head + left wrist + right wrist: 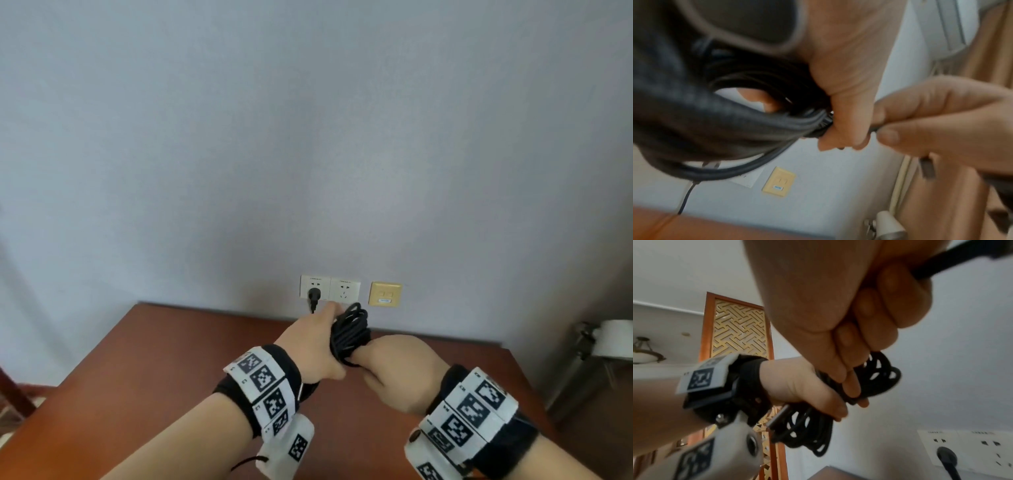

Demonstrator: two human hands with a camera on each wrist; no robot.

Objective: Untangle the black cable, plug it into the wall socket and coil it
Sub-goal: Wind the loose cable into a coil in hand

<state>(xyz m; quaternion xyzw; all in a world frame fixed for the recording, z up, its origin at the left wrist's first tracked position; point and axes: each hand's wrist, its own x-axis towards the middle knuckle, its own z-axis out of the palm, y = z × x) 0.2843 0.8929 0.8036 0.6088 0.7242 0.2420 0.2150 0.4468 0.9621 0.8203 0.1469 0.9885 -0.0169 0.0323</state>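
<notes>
Wristbands (265, 387) with black-and-white markers sit nearest the head camera, one on each forearm, low in the view. Beyond them a brown table (144, 377) runs to the far wall (308, 137), which fills most of the picture. At the right edge, past the table, stands a white and metal fixture (606, 342), too blurred to name.

On the wall just above the table's far edge is a white double socket (330, 289), and just right of it a yellow plate (385, 294). A black plug (313, 295) sits in the left half of the socket, its lead dropping toward the table.

Both hands meet above the far part of the table, just in front of the socket. Left hand (317, 346) has its fingers curled round the cable (349, 334), which is wound into a tight bundle of many loops standing up out of the fist. Right hand (402, 371) touches the left, its fingers curled, thumb and forefinger pinching a strand at the bundle's near end; in the right wrist view a length of cable runs out past its thumb
</notes>
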